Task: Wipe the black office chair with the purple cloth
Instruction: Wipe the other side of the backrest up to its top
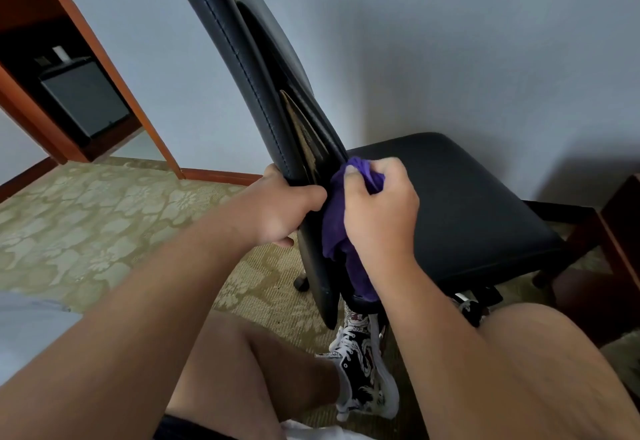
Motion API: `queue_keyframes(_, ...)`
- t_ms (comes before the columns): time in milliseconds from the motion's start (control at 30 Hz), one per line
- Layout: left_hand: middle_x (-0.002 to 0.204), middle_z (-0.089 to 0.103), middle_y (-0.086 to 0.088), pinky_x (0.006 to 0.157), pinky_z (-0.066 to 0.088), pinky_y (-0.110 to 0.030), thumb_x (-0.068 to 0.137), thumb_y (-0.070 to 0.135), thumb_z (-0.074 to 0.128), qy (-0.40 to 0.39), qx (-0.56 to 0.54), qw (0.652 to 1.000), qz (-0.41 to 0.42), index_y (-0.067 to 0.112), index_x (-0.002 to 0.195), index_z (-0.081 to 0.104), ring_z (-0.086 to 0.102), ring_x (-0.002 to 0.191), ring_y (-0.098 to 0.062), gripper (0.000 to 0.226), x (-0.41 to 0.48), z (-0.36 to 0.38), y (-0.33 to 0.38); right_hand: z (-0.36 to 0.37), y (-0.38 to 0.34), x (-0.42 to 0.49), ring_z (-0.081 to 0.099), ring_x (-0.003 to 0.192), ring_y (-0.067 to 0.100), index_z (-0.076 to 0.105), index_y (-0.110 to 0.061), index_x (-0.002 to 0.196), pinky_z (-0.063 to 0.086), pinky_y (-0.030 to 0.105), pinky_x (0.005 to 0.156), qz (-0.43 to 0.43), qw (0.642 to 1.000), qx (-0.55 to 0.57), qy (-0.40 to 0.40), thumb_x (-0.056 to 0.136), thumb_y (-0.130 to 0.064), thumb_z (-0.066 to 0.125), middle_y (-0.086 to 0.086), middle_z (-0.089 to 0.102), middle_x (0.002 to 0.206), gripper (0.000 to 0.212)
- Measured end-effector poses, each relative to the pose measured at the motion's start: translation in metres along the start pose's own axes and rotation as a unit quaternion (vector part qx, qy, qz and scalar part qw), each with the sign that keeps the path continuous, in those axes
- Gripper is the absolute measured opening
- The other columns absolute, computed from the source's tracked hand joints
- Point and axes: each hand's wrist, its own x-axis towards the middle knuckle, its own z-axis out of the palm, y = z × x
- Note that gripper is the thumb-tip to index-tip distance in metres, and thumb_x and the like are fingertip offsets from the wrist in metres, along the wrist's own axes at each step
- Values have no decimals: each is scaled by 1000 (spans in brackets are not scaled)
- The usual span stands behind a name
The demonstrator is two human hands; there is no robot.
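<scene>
The black office chair fills the middle of the view, its tall backrest (242, 58) seen edge-on and its padded seat (467, 197) to the right. My left hand (280, 207) grips the lower edge of the backrest from the left. My right hand (377, 211) holds the bunched purple cloth (336, 231) against the lower backrest, where it meets the seat. The cloth hangs down below my fist toward the chair's base.
A patterned green carpet (104, 218) covers the floor. A wooden desk frame (104, 58) with a dark box under it stands at the back left. A dark wooden piece of furniture (620, 231) sits at the right. My legs and patterned sneaker (363, 370) are below the chair.
</scene>
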Motion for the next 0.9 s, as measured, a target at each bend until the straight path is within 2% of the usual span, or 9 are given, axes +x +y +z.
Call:
queue_keyframes(100, 115, 69, -4, 72, 65, -42, 57, 50, 61, 3, -5, 1000, -10, 23, 137, 45, 70, 100, -24, 86, 1, -1, -2, -8, 18, 0, 58, 71, 6, 61, -19, 86, 43, 19, 59, 110, 993, 28, -26, 92, -28, 66, -6, 62, 83, 12)
queue_keyframes(200, 115, 70, -4, 74, 65, -42, 53, 52, 63, 4, -7, 1000, -15, 24, 137, 45, 71, 100, -24, 90, 1, -2, -3, -15, 25, -1, 63, 78, 8, 63, -22, 89, 46, 21, 62, 121, 991, 25, -48, 92, -30, 67, -5, 66, 87, 9)
queue_keyframes(300, 115, 70, -5, 72, 65, -41, 50, 54, 62, -1, -12, 1000, -11, 23, 136, 46, 71, 99, -24, 93, 0, -2, -2, -13, 14, -2, 61, 79, 3, 63, -23, 91, 45, 12, 63, 56, 997, 9, -44, 93, -25, 66, -9, 65, 86, 4)
queue_keyframes(467, 120, 64, -2, 61, 62, -35, 59, 55, 65, 15, -11, 1000, 6, 27, 133, 48, 68, 101, -25, 81, 0, 4, 0, 3, -31, 8, 58, 79, 13, 62, -12, 92, 46, 19, 71, -156, 988, -7, -5, 91, -18, 67, -3, 63, 86, 8)
queue_keyframes(533, 122, 63, 0, 59, 62, -34, 65, 55, 67, 17, -9, 1000, 3, 29, 133, 48, 67, 103, -26, 76, 0, 4, 0, 7, -37, 14, 57, 81, 14, 61, -10, 94, 45, 19, 70, -196, 980, -21, 2, 89, -16, 67, 0, 62, 89, 9)
queue_keyframes(633, 127, 59, 0, 66, 65, -39, 65, 52, 64, 13, -2, 1000, 4, 31, 135, 48, 65, 106, -24, 75, -1, 4, 2, 7, -17, 9, 53, 77, 11, 59, -8, 92, 41, 13, 66, -226, 974, -28, 15, 90, -12, 67, 0, 59, 89, 9)
queue_keyframes(733, 129, 58, -1, 72, 65, -41, 63, 48, 59, 6, 2, 1000, 4, 29, 137, 48, 65, 107, -24, 77, -4, 2, 2, 2, 30, -10, 54, 75, 13, 58, -7, 92, 42, 17, 66, -198, 979, -45, 10, 90, -9, 67, 2, 57, 88, 10)
queue_keyframes(833, 123, 64, 0, 74, 65, -41, 65, 47, 59, -1, -1, 1000, -5, 27, 138, 46, 67, 105, -22, 76, -4, -1, 1, -4, 65, -29, 58, 78, 7, 55, -19, 92, 49, 25, 66, -69, 995, -63, -22, 94, -16, 64, -4, 58, 89, 10)
queue_keyframes(900, 123, 64, 1, 74, 65, -42, 66, 46, 60, 0, -5, 1000, -6, 27, 138, 45, 67, 105, -22, 77, -4, -2, 1, -4, 71, -35, 60, 81, 5, 52, -24, 91, 49, 23, 67, 8, 998, -56, -37, 96, -20, 62, -8, 59, 90, 12)
